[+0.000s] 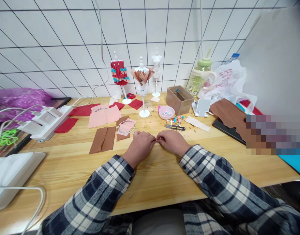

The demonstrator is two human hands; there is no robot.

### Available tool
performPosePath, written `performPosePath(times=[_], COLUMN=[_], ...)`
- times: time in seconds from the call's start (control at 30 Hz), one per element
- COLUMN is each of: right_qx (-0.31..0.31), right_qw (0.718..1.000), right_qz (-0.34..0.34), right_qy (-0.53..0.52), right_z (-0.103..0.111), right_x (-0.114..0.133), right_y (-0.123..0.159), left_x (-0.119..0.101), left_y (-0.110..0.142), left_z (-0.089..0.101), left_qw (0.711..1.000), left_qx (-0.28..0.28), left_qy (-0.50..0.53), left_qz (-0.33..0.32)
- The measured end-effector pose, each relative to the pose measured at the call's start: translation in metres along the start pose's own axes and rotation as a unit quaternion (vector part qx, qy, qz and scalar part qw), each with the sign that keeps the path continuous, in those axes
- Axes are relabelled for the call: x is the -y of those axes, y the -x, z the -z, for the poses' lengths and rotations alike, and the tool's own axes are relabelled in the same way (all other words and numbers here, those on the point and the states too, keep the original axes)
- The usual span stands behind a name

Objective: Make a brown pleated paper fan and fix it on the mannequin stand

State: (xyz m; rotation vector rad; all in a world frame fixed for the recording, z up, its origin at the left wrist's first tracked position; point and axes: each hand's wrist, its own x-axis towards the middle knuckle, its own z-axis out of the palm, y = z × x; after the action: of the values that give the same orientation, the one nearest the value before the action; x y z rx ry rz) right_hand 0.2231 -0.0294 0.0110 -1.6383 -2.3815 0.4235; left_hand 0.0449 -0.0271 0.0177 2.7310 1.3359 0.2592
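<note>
Head view: left of your left grip, on the table (pixel 162 179), lies the brown cloth (pixel 108 141). Nearer that grip, just beyond it, is the thin ring (pixel 134 126), lying over pink and brown pieces. Farther beyond stands the dress form (pixel 142 90) with brown petals; a forward knock could topple it, as its stem is slender. Your left grip (pixel 142 143) is narrow, its tips pinched and meeting those of your right grip (pixel 173 141), pinched just as tightly. Whatever sits between them is too small and covered to tell. If either pinch loosens, a tiny piece could slip away. Beyond your right grip sits the pink bowl (pixel 166 117); a careless push could spill its loose bits. Just beyond the same grip lie the snips (pixel 178 128), where straying knuckles could meet the points. Past them, the scraps (pixel 178 119) could hide anything you drop.
</note>
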Motion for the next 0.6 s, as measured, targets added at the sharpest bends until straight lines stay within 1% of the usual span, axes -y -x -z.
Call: performPosePath(times=[0.13, 0.33, 0.5, 0.6], right_qx=[-0.003, 0.007, 0.005, 0.004], right_qw=[1.000, 0.999, 0.996, 0.993], right_qz=[-0.001, 0.024, 0.027, 0.036], right_qy=[-0.005, 0.026, 0.087, 0.109], right_z=[-0.001, 0.003, 0.007, 0.007], right_x=[-0.004, -0.003, 0.009, 0.015], right_y=[-0.001, 0.001, 0.006, 0.008], left_x=[0.001, 0.003, 0.004, 0.004], left_y=[0.000, 0.002, 0.006, 0.007], left_z=[-0.001, -0.002, 0.001, 0.003], left_qw=[1.000, 1.000, 0.995, 0.994], left_qx=[-0.005, -0.024, -0.083, -0.097], left_qy=[-0.002, 0.016, 0.039, 0.032], left_qz=[-0.008, -0.013, -0.025, -0.030])
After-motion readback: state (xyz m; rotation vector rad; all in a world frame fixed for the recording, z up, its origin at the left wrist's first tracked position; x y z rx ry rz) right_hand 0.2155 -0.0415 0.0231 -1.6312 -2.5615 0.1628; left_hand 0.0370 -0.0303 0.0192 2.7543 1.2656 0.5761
